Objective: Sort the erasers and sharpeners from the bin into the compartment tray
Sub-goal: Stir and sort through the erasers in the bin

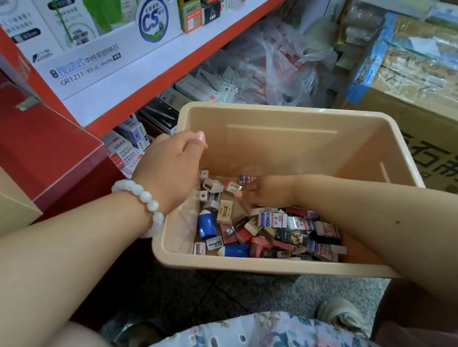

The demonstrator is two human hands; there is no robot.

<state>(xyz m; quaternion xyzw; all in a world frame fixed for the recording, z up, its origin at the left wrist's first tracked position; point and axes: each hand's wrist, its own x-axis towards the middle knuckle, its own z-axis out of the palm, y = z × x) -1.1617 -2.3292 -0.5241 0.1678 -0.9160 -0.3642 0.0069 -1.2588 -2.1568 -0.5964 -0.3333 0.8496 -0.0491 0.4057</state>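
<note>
left hand [173,169]: i grip the bin [296,127] at its left rim.
right hand [263,192]: in the erasers [271,219], grasp unclear.
progress: bin full; tray unseen.

Right hand [263,195] fingertips blurred; its forearm hides some erasers [297,231].

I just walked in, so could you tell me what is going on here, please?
A person is digging through a beige bin of mixed erasers and sharpeners. The right hand reaches down among them; the left hand holds the bin's left rim. No compartment tray is visible, so sorting seems barely begun.
</note>
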